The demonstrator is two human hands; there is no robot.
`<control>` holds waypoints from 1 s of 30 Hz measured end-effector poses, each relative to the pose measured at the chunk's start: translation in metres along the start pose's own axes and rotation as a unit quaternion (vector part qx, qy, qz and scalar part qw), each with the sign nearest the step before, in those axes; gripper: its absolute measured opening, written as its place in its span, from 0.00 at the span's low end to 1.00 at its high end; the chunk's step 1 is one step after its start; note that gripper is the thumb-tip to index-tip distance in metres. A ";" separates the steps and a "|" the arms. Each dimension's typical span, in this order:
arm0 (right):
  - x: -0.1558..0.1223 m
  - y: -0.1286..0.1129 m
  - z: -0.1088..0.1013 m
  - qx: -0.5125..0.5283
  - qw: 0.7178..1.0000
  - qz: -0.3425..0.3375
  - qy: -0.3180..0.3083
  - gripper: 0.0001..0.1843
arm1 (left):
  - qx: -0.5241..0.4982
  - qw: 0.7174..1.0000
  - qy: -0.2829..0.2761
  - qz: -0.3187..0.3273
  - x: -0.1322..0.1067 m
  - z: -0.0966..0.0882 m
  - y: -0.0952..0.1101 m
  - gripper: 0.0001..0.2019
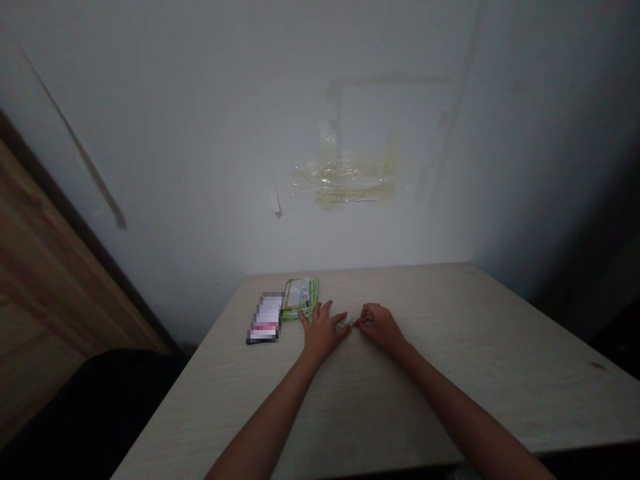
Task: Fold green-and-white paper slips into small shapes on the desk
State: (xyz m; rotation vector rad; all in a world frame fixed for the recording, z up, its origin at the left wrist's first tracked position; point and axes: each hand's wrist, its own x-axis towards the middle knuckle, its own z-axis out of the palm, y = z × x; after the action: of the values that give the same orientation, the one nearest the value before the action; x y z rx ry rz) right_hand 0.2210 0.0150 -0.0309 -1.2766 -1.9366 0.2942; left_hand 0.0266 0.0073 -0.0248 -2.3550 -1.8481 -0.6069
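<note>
My left hand (320,328) lies flat on the pale wooden table (450,347) with its fingers spread, fingertips close to a green and white packet (300,297). My right hand (380,325) rests just to its right, fingers curled in a pinch on a small pale thing (349,325) that lies between the two hands; I cannot make out what it is. A phone (265,319) lies left of the packet, its screen blurred.
The table stands against a white wall with old yellowed tape (345,180) stuck on it. A wooden panel (45,280) runs along the left. A dark shape (90,413) sits low at the left beside the table.
</note>
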 end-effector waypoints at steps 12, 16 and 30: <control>0.000 -0.006 -0.003 -0.060 0.997 0.032 0.028 0.07 | -0.004 1.000 0.000 0.004 0.001 0.003 -0.003 0.19; 0.000 -0.004 -0.003 -0.047 0.998 0.041 0.030 0.07 | -0.006 1.000 0.000 0.001 0.001 0.003 -0.002 0.19; 0.001 -0.001 -0.001 -0.018 0.998 0.047 0.036 0.08 | 0.002 1.000 -0.002 -0.002 -0.001 0.000 0.000 0.19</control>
State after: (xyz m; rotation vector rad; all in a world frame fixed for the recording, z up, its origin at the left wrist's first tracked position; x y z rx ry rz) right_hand 0.2211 0.0147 -0.0293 -1.3849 -1.8326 0.2592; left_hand 0.0260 0.0066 -0.0249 -2.3536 -1.8543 -0.5981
